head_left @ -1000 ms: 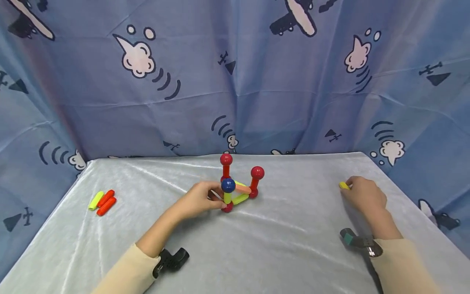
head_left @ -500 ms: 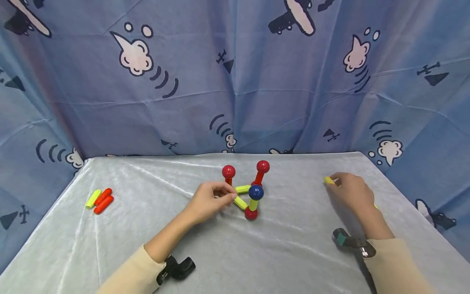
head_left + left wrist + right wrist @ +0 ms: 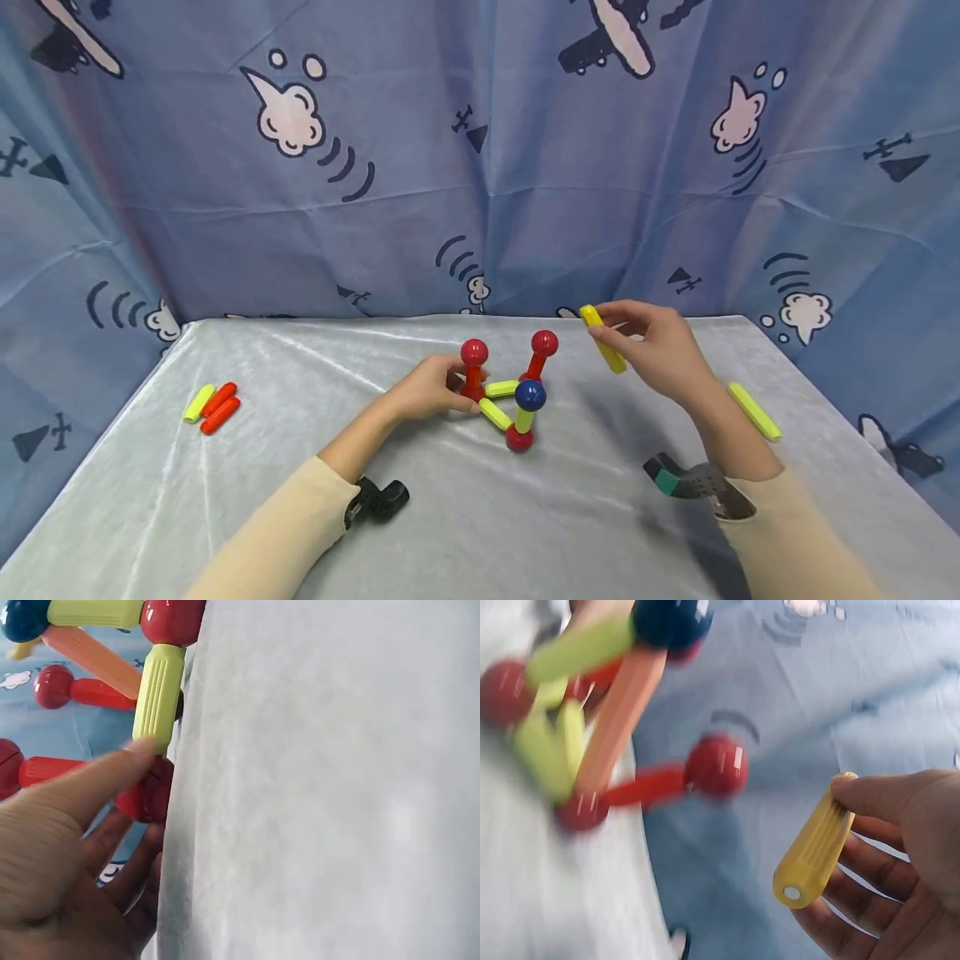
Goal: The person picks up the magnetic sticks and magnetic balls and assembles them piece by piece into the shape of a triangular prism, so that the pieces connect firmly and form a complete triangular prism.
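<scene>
A magnetic ball-and-rod frame stands on the table, its base of yellow-green rods (image 3: 495, 414) joined by red balls. Two corners carry upright red rods topped with red balls (image 3: 474, 352); at the near corner a yellow-green rod bears a blue ball (image 3: 530, 396). From that blue ball an orange rod (image 3: 619, 724) slants down to a base corner. My left hand (image 3: 427, 390) grips the left corner ball (image 3: 146, 799), thumb in front and fingers behind. My right hand (image 3: 663, 346) pinches a yellow magnetic rod (image 3: 611, 358), raised above the table to the frame's right.
On the left lie two red rods (image 3: 221, 416) beside a yellow-green rod (image 3: 198, 403). Another yellow-green rod (image 3: 753, 412) lies on the right, beyond my right forearm. A patterned blue curtain (image 3: 375, 183) hangs behind the white-covered table (image 3: 585, 517).
The frame has turned, its blue-ball corner swinging to the right, and my left hand has shifted to another corner. My right hand has lifted the yellow rod up and leftward.
</scene>
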Demonstrator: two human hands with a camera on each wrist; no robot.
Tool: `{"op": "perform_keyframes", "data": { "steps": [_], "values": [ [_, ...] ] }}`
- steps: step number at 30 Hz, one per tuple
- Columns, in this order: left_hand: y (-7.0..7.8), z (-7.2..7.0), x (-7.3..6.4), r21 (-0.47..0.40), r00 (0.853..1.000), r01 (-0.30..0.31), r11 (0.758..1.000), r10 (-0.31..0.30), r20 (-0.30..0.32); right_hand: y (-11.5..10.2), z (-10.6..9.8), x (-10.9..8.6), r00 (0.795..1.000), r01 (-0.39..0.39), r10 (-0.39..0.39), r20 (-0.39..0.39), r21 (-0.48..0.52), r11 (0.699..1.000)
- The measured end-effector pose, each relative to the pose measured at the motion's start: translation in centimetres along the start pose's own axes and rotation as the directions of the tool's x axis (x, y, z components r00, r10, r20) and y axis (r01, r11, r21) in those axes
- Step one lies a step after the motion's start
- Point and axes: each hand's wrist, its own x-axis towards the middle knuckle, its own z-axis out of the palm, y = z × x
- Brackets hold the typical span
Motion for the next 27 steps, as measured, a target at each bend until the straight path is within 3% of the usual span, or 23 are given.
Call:
{"op": "perform_keyframes", "data": {
  "steps": [4, 8, 11, 15, 20, 23, 27],
  "values": [
    [-0.3, 0.1, 0.2, 0.033, 1.000, 0.009, 0.999, -0.008, -0.026, -2.8, 1.4, 1.1, 0.997, 0.069, -0.071, 0.031, 0.070, 0.995],
    [-0.4, 0.4, 0.1, 0.040, 0.992, 0.057, 0.998, -0.053, -0.113, -4.7, 2.7, 2.1, 0.996, 0.081, -0.084, 0.043, 0.070, 0.994],
    [-0.5, 0.8, -0.1, 0.044, 0.972, 0.098, 0.994, -0.086, -0.219, -5.9, 3.6, 2.8, 0.994, 0.094, -0.097, 0.042, 0.086, 0.992],
    [-0.9, 1.5, -0.4, 0.041, 0.936, 0.110, 0.993, -0.090, -0.341, -7.2, 4.8, 3.7, 0.984, 0.174, -0.179, 0.013, 0.178, 0.969],
    [-2.1, 1.9, -0.7, -0.013, 0.912, 0.074, 0.997, -0.073, -0.404, -8.1, 6.4, 4.4, 0.958, 0.272, -0.286, 0.028, 0.226, 0.935],
    [-2.6, 1.9, -0.7, -0.073, 0.893, 0.015, 0.997, -0.046, -0.447, -7.7, 7.3, 4.4, 0.949, 0.287, -0.306, 0.076, 0.195, 0.938],
    [-2.8, 1.5, -0.7, -0.098, 0.857, -0.088, 0.991, 0.025, -0.515, -7.2, 8.1, 4.5, 0.939, 0.289, -0.309, 0.154, 0.140, 0.947]
  ]
}}
